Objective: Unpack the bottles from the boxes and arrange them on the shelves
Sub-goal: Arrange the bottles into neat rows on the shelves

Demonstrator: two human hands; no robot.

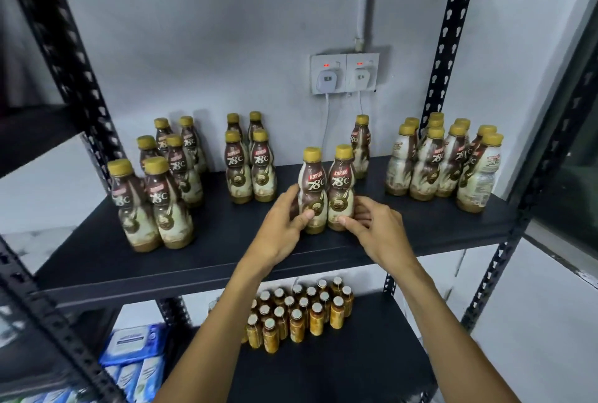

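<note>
Left hand [284, 228] curls round the left bottle [312, 187], thumb on its label, while right hand [372, 228] pinches the right bottle [341, 184] — both upright, side by side between the hands.

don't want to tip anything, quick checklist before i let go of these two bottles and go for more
1. Left bottle and right bottle upright on the shelf: ok, both stand straight, side by side.
2. Labels facing front: ok on both.
3. Grip: ok, the left hand holds the left bottle and the right hand holds the right bottle, both low down.
4. Clearance to the single bottle behind: ok, a gap shows.
5. Clearance to the group of four on the left: ok, bare shelf between.
6. Caps tight: cannot tell.
</note>
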